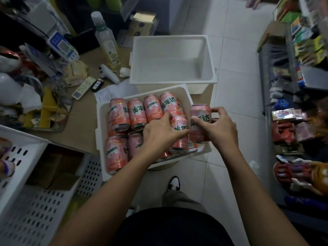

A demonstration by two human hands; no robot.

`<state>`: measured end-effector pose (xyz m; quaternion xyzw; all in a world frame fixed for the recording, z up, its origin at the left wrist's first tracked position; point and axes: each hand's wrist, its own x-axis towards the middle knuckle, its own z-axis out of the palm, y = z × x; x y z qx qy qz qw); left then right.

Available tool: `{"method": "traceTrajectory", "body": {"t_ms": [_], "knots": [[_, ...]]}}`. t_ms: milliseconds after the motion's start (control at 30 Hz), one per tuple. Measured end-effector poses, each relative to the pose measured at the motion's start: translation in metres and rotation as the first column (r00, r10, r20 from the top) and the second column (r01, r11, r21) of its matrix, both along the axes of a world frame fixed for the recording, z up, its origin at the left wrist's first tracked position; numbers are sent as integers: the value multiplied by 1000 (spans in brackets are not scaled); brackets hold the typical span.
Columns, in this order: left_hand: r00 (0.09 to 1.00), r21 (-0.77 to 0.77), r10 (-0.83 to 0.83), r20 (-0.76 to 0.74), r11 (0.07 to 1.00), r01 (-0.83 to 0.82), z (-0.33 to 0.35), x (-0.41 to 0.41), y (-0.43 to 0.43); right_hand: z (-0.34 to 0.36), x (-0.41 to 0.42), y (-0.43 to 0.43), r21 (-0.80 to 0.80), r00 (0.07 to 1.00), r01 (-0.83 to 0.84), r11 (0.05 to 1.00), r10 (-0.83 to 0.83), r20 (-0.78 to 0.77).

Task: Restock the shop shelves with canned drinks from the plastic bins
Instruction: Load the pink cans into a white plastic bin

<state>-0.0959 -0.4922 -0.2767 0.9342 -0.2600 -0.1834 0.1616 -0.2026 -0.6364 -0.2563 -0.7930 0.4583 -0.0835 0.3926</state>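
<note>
Where it is held upright over the right rim of the near white bin point(101, 125), the pink can point(199, 122) is grasped by the right hand point(222, 129). The left hand point(159, 134) lies on the stacked cans point(136, 114) inside; whether it grasps one cannot be told. A second white bin point(170, 39) stands farther off, stocked shelves point(301, 50) at right.

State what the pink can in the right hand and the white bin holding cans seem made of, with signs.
Pink drink can held by the right hand: probably thin metal, glossy printed coat; silvery rimmed ends show on neighbouring cans. White rectangular bin: likely moulded plastic, matt, with rounded corners and a lipped rim.
</note>
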Motion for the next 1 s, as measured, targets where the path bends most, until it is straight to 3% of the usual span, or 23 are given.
{"method": "traceTrajectory", "body": {"t_ms": [167,467,533,600,667,733,833,1000], "knots": [[976,181,-138,171,978,107,-6,-14,-21,5,-15,-10,24,997,56,998,-58,52],[958,290,-193,214,949,126,-19,-13,-31,8,-27,-18,26,992,94,995,-96,77],[969,213,-151,197,971,108,-15,-9,-22,9,-25,-16,27,993,90,996,-92,72],[986,-3,-71,148,997,72,-7,-4,-7,10,-19,-11,40,994,78,996,-81,79],[1000,-256,14,26,967,-7,6,2,11,11,-12,-4,66,994,60,996,-65,88],[985,-411,82,-151,901,-138,18,16,34,12,0,9,99,994,26,995,-36,105],[925,-507,181,-334,793,-338,26,44,72,12,21,35,115,994,-46,992,34,107],[830,-515,338,-443,662,-545,22,71,127,6,56,91,90,974,-227,970,227,14]]}}
